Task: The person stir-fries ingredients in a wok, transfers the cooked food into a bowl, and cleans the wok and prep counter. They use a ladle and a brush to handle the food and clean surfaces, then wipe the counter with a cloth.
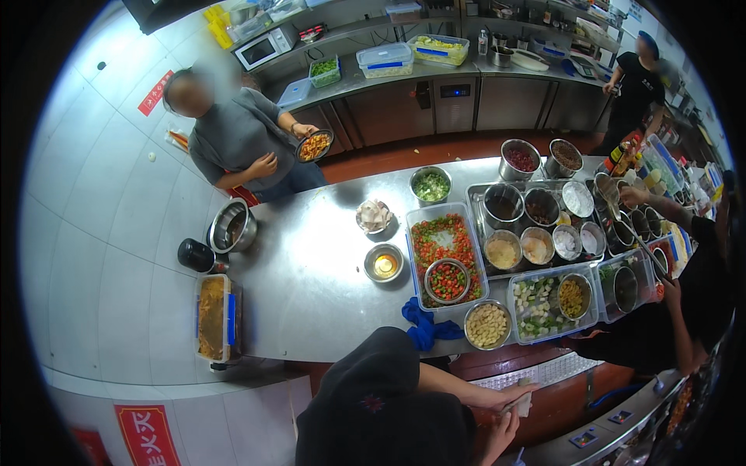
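Near the bottom, my left hand [517,396] reaches from a black sleeve and grips a crumpled, pale grey cloth-like piece [524,406]. Just below, my right hand [505,432] has its fingers at the lower edge of the same piece; whether they close on it is unclear. Both hands are beside the steel worktable [309,291], above the red floor. On the table edge nearest my arms lie a blue cloth [424,326] and a steel bowl of peeled garlic cloves [487,324].
Chopped peppers fill a plastic tub [412,256]; seasoning pots stand in a steel tray [475,204]. A person [245,134] across the table holds a bowl of food. A co-worker [699,279] at right handles a long ladle; another person [638,87] stands farther back. A steel counter [606,416] runs lower right.
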`<action>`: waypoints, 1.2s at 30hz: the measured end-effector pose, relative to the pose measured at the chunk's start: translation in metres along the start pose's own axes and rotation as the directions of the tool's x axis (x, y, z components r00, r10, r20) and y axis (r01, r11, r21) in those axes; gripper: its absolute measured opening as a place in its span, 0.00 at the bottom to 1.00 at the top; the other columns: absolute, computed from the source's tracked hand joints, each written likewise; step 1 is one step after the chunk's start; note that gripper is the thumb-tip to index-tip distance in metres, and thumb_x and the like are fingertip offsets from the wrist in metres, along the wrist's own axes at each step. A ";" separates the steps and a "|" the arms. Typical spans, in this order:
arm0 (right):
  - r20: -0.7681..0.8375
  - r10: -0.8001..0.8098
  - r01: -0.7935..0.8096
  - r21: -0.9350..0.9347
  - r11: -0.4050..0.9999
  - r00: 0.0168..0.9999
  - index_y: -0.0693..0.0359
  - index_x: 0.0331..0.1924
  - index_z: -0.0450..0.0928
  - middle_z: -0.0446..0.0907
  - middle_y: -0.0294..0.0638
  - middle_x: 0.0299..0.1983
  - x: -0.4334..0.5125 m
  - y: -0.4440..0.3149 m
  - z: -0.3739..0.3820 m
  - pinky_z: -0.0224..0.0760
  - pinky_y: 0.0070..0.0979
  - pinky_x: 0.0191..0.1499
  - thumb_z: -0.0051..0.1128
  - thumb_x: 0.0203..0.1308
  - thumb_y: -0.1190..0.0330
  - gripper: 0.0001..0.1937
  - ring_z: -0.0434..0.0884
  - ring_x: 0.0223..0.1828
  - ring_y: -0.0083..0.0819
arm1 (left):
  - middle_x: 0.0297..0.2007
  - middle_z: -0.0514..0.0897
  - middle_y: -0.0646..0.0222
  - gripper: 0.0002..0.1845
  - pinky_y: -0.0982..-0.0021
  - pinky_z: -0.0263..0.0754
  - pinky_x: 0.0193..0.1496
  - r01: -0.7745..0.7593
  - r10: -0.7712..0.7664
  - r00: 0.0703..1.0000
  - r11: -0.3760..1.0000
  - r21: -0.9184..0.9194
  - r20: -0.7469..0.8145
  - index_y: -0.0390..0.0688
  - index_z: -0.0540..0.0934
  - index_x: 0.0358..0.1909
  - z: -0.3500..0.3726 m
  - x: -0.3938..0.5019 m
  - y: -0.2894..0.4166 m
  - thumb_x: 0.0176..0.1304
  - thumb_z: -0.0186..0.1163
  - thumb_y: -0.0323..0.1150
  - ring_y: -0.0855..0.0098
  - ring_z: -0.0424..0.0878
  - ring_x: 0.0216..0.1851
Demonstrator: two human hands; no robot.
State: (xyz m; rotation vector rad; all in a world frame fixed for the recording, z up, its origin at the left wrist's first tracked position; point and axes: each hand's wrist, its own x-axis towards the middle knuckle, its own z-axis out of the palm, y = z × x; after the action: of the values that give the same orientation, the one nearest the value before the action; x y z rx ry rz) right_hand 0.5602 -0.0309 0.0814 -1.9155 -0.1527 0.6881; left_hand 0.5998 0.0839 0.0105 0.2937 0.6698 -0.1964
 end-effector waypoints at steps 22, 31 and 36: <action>0.212 0.095 -0.182 0.442 0.878 0.973 0.62 0.66 0.63 0.72 0.46 0.59 -0.012 -0.005 -0.077 0.70 0.29 0.53 0.44 0.73 0.62 0.22 0.76 0.53 0.34 | 0.30 0.82 0.68 0.14 0.69 0.79 0.33 -0.273 0.268 0.961 0.959 0.081 0.065 0.44 0.78 0.39 0.024 0.033 -0.023 0.59 0.65 0.42 0.72 0.81 0.29; 0.061 -0.006 -0.026 0.515 0.857 0.998 0.64 0.62 0.69 0.78 0.43 0.55 -0.006 -0.006 -0.125 0.71 0.19 0.50 0.48 0.71 0.64 0.20 0.79 0.51 0.27 | 0.40 0.83 0.63 0.19 0.59 0.79 0.46 0.011 0.006 0.976 0.997 -0.076 0.220 0.43 0.78 0.43 0.017 0.021 -0.048 0.65 0.55 0.49 0.63 0.82 0.41; -0.202 0.091 0.028 0.519 0.854 0.975 0.67 0.59 0.72 0.80 0.42 0.47 -0.042 -0.008 -0.179 0.74 0.23 0.50 0.49 0.70 0.66 0.18 0.80 0.47 0.26 | 0.42 0.83 0.58 0.20 0.57 0.78 0.50 0.317 -0.321 0.920 0.947 0.054 0.224 0.41 0.79 0.44 0.051 0.041 -0.069 0.63 0.51 0.47 0.59 0.82 0.47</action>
State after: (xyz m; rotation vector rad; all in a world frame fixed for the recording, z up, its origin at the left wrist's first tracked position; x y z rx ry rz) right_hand 0.6217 -0.1872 0.1564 -1.4535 0.1936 0.4699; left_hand 0.6423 -0.0010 0.0088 0.1719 0.4817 -0.5418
